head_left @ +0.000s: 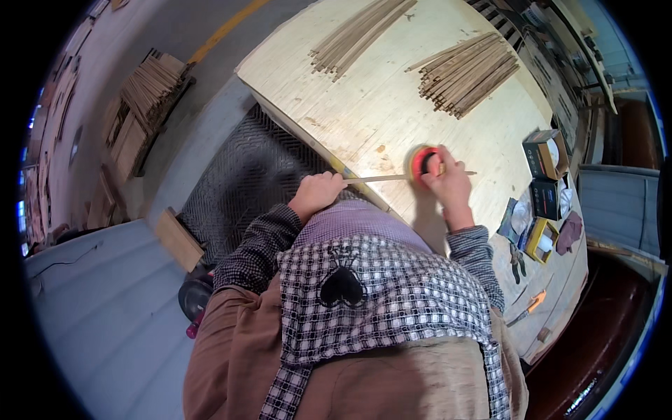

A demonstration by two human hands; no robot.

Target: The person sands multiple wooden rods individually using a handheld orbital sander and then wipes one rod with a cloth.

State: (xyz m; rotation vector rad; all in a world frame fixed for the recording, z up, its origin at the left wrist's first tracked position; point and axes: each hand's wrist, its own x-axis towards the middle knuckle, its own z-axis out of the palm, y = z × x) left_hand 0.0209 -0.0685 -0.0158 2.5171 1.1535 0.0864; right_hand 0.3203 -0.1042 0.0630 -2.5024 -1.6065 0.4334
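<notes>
Gripped by left hand [316, 195]: thin pale wood strip [392, 178], right hand [448, 183] on red tape roll [422, 163].

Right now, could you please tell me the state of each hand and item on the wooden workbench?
left hand: closed around thin wooden strip
thin wooden strip: lying flat across bench edge
right hand: resting on red tape roll
red tape roll: flat on bench
small cardboard boxes: open

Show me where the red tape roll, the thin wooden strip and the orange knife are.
red tape roll [422, 164], head view, on its red side.
thin wooden strip [374, 178], head view, middle of its length.
orange knife [536, 302], head view, on its orange handle.
</notes>
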